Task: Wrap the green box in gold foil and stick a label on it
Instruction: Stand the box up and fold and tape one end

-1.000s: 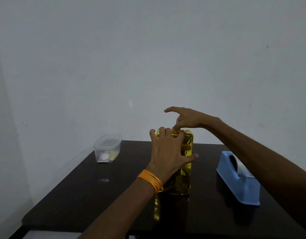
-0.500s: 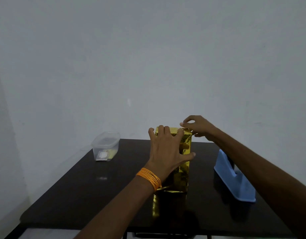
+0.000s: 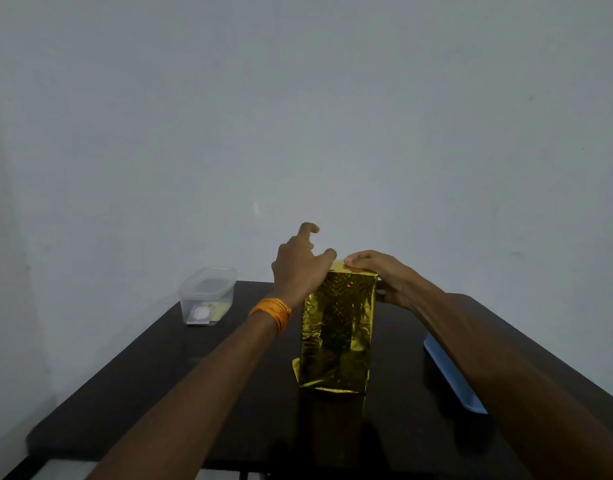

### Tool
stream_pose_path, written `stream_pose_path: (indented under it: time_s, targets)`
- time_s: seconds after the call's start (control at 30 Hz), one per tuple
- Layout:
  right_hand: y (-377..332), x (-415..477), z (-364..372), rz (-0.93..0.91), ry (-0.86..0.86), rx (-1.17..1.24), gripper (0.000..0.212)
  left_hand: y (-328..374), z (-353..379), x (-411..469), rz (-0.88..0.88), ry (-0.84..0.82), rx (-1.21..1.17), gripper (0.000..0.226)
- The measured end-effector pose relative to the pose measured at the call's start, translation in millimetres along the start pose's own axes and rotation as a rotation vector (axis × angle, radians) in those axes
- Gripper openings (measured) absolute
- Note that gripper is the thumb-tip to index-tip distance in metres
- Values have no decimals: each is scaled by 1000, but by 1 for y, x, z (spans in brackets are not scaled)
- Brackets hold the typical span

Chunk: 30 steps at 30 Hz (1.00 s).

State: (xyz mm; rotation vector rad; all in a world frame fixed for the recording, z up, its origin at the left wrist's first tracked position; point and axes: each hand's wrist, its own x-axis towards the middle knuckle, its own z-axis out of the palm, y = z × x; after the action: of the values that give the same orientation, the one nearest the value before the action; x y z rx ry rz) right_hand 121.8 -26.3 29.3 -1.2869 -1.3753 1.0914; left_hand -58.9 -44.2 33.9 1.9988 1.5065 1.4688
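The box, fully covered in gold foil, stands upright in the middle of the dark table. No green shows. A small foil flap sticks out at its lower left corner. My left hand, with an orange thread band at the wrist, is at the box's top left corner. Its thumb touches the top edge and its fingers are raised and loose. My right hand grips the top right of the box, fingers curled over the top edge and thumb against the right side. No label is visible.
A clear plastic container with small white and yellow items stands at the table's far left. A blue tape dispenser sits to the right of the box, mostly hidden behind my right forearm. A plain wall lies behind the table.
My left hand slid off the box's front face to its top left corner. My right hand came down from above and closed on the top right edge.
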Motion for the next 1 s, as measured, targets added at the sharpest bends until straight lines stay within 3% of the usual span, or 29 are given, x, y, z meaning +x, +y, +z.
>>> stream_pose_path:
  time_s: [0.1, 0.2, 0.43, 0.57, 0.77, 0.87, 1.0]
  targets:
    - [2, 3, -1, -3, -5, 5, 31, -5, 0, 26, -290, -265, -399, 56]
    - [4, 6, -2, -32, 23, 15, 26, -4, 5, 36, -464, -451, -591, 53]
    - [6, 10, 0, -57, 8, 1, 35, -15, 4, 32, -466, -433, -700, 32]
    - [8, 7, 0, -54, 12, 17, 35, -13, 2, 30, -492, -471, -751, 40]
    - [7, 5, 0, -51, -2, 41, 32, -18, 8, 27, -510, -391, -806, 24]
    - [9, 7, 0, -43, 0, 32, 34, -19, 3, 26, -511, -455, -824, 25]
    - [13, 11, 1, -35, 18, 36, 32, -28, 9, 12, -446, -380, -982, 29]
